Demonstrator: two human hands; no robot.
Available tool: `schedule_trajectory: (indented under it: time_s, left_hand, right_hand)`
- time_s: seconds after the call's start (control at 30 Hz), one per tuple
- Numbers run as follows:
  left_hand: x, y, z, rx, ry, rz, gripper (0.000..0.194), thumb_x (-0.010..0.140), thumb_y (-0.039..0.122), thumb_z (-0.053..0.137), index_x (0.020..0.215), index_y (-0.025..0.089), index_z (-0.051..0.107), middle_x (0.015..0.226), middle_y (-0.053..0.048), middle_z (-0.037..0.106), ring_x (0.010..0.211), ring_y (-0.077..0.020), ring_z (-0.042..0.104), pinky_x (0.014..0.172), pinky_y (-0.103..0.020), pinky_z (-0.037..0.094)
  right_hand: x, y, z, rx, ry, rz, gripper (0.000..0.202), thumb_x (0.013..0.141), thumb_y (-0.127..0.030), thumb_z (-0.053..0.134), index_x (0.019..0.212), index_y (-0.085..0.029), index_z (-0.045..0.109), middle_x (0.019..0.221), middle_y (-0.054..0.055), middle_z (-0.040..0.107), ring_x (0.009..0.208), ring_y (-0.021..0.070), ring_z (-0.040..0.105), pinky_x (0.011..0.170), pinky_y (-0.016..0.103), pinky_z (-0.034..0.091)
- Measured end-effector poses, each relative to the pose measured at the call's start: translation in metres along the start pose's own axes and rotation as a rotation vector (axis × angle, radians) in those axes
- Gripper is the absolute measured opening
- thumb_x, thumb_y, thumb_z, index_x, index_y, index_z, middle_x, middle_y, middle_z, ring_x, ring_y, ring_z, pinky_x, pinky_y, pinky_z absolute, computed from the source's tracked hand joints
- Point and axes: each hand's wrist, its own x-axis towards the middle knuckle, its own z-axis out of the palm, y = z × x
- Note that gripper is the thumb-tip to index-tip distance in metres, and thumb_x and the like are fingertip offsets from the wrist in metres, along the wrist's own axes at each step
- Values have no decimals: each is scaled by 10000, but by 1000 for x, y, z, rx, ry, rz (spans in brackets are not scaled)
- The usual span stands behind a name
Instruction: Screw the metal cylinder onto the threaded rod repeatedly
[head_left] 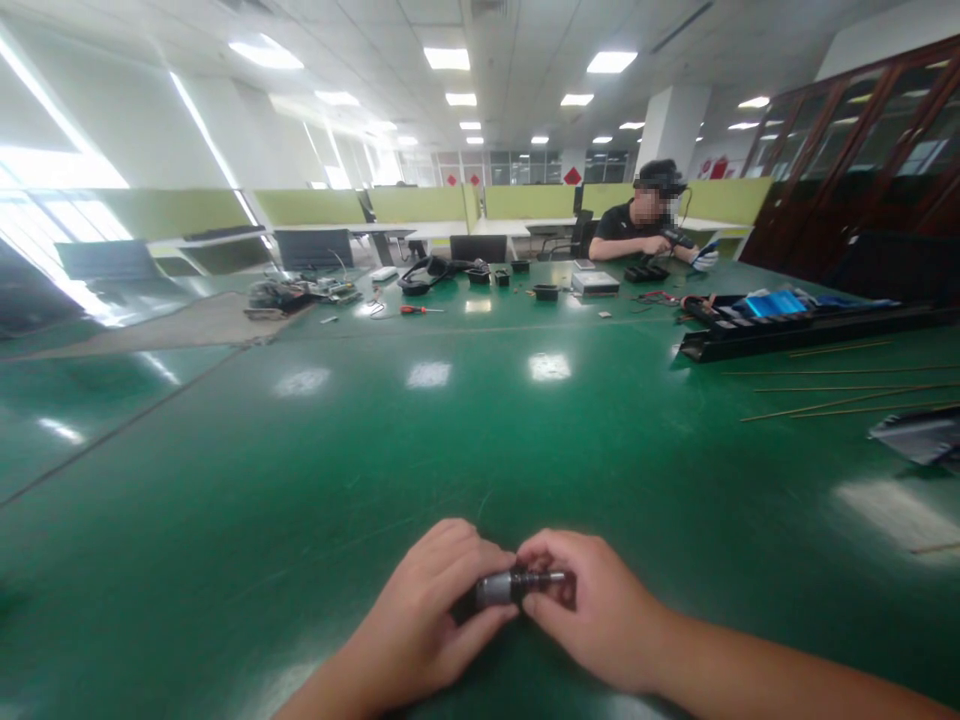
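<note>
Low in the head view, my two hands meet over a small cylindrical part (496,588), which looks like a little motor. It has a grey body, a black ringed collar and a thin silver shaft pointing right. My left hand (437,600) is closed around the grey body, fingers over the top and thumb below. The collar and shaft end is pinched by my right hand (600,605), its fingers curled round from the right. The part lies roughly level, just over the green tabletop (420,450). Its left end is hidden in my left hand.
Across the table a person (637,225) handles a dark tool. Small black trays (546,292), a red screwdriver (421,310) and a heap of electronic parts (304,290) lie at the far side. To the right are a long black housing (795,325) and thin rods (847,400).
</note>
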Motion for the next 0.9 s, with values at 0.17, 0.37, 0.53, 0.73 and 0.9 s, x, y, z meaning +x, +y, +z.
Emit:
schedule_trajectory:
  time_s: [0.17,0.37,0.53,0.73,0.9]
  left_hand:
    - [1,0,0,31,23,6,281,910,224,628,1186,227,576,975,-57,705,910,-213,649,866,-363,503]
    - [3,3,-1,49,21,19,250,922,239,609,1169,222,574,945,-55,702,882,-211,651,840,-362,500]
    - [2,4,0,57,1,0,252,919,245,617,1166,222,571,926,-47,689,856,-211,633,843,-381,487]
    - [4,5,-1,88,14,-10,235,917,257,603,1148,218,586,919,-52,692,864,-219,646,859,-394,494]
    - [5,6,-1,92,18,-17,220,904,256,607,1119,213,611,894,-54,694,841,-211,656,857,-382,514]
  right_hand:
    - [0,3,0,-21,-9,-9,211,771,-119,642,955,-213,683,735,-28,607,588,116,503,566,223,405]
    - [2,1,0,-30,3,-32,148,784,-141,649,910,-203,696,732,-28,608,595,115,503,557,219,389]
    - [2,0,0,-29,9,-25,144,769,-136,664,894,-193,706,724,-27,620,595,114,513,555,215,387]
    - [3,-3,-2,6,5,-12,116,771,-144,674,872,-187,713,739,-17,649,620,122,548,572,214,405]
    - [3,-5,-2,6,11,0,105,768,-151,689,859,-189,725,732,-16,659,620,124,561,569,216,409]
